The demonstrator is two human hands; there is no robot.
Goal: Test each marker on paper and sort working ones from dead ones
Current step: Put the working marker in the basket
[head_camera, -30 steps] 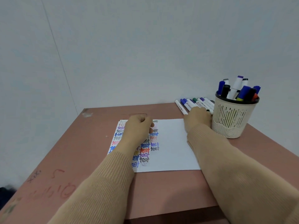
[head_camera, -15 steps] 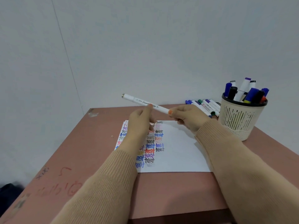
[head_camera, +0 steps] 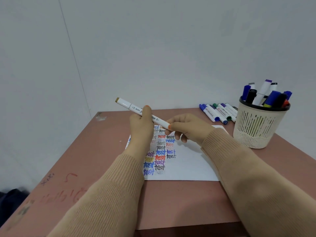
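Left grip [head_camera: 141, 125] pinches white marker [head_camera: 126, 104] mid-barrel; right grip [head_camera: 188, 129] pinches its near end. It is tilted, raised above paper [head_camera: 191, 165] on desk [head_camera: 171, 202].

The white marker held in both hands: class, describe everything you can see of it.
The white marker is a slim, plastic-looking barrel with small black print and an olive-brown cap at its upper-left end. It is held above the paper, tilted down toward the right. The left hand grips its middle; the right hand pinches its lower end.
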